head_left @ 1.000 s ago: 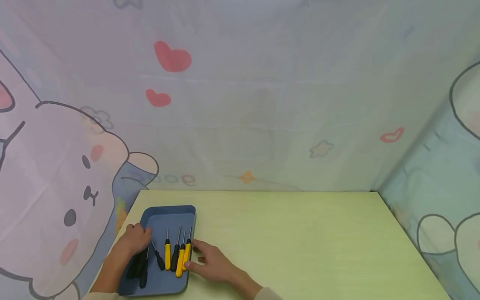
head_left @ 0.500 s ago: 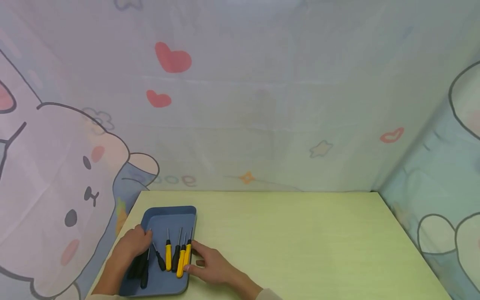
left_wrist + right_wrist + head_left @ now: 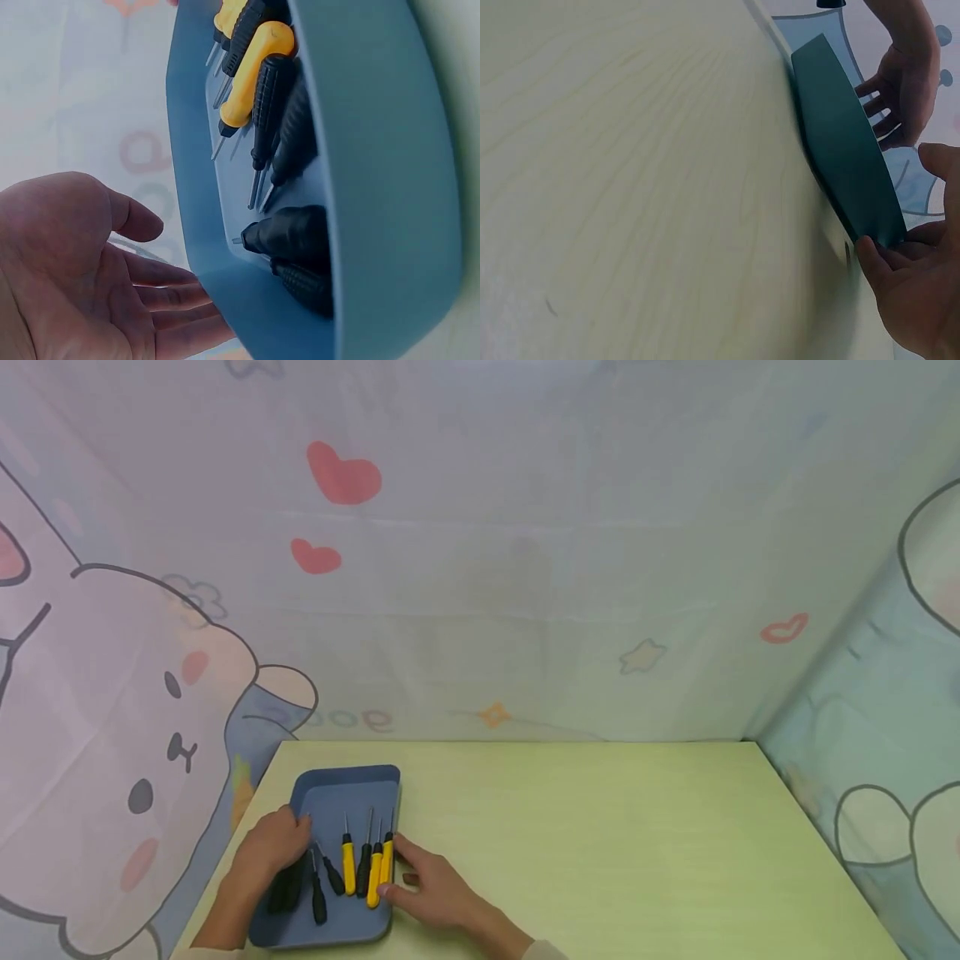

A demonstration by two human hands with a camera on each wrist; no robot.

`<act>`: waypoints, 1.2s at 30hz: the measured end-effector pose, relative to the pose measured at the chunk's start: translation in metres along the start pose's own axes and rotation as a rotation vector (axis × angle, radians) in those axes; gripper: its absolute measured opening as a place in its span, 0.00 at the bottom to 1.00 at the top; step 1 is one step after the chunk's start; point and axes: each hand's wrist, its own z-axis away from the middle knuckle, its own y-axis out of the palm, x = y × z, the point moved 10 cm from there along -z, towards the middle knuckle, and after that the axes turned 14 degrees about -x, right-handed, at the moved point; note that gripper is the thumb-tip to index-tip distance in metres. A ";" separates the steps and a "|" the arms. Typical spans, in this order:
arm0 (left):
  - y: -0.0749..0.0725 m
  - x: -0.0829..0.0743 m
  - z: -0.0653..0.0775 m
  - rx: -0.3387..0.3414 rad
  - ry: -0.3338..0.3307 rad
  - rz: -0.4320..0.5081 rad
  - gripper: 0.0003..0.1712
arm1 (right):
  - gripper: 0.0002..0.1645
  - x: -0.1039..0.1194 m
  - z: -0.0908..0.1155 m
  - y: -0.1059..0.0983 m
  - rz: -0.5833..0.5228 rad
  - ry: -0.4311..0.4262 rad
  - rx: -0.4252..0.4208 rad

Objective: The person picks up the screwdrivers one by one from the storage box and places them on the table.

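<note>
A blue tray (image 3: 347, 772) lies on the table's left part, holding several screwdrivers with their shafts pointing away. Yellow-handled screwdrivers (image 3: 348, 869) lie on its right side, black-handled ones (image 3: 318, 906) on its left. My left hand (image 3: 272, 842) is at the tray's left edge; in the left wrist view its fingers (image 3: 176, 298) extend against the outer wall, thumb apart from it. At the right edge, my right hand (image 3: 438, 887) has its fingers against the wall and its thumb over the rim. The right wrist view shows that hand at a tray corner.
A pale yellow-green table (image 3: 600, 835) spreads out to the right of the tray. Behind it hangs a cloth backdrop (image 3: 525, 568) printed with hearts, stars and a rabbit.
The tray has shifted a little to the right and away, with both hands moving along with it. Inside, a black screwdriver has shifted to lie further from the group at the left.
</note>
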 end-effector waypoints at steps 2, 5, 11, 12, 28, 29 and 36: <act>0.002 -0.002 -0.001 -0.011 0.001 0.012 0.26 | 0.48 -0.003 0.000 -0.004 0.002 0.019 -0.012; 0.005 -0.005 -0.003 -0.027 0.004 0.027 0.26 | 0.48 -0.006 0.001 -0.010 -0.003 0.036 -0.033; 0.008 -0.014 -0.005 -0.060 0.004 0.058 0.22 | 0.48 -0.009 0.001 -0.023 0.002 0.043 -0.083; 0.007 -0.016 -0.005 -0.066 0.006 0.062 0.22 | 0.48 -0.010 0.001 -0.025 0.002 0.051 -0.089; 0.013 -0.066 -0.001 -0.123 0.037 0.147 0.17 | 0.46 -0.019 0.008 -0.077 -0.042 0.116 -0.224; 0.014 -0.068 -0.001 -0.126 0.039 0.149 0.17 | 0.45 -0.019 0.009 -0.079 -0.042 0.113 -0.231; 0.021 -0.083 -0.003 -0.149 0.062 0.175 0.17 | 0.43 -0.018 0.013 -0.101 0.033 0.090 -0.301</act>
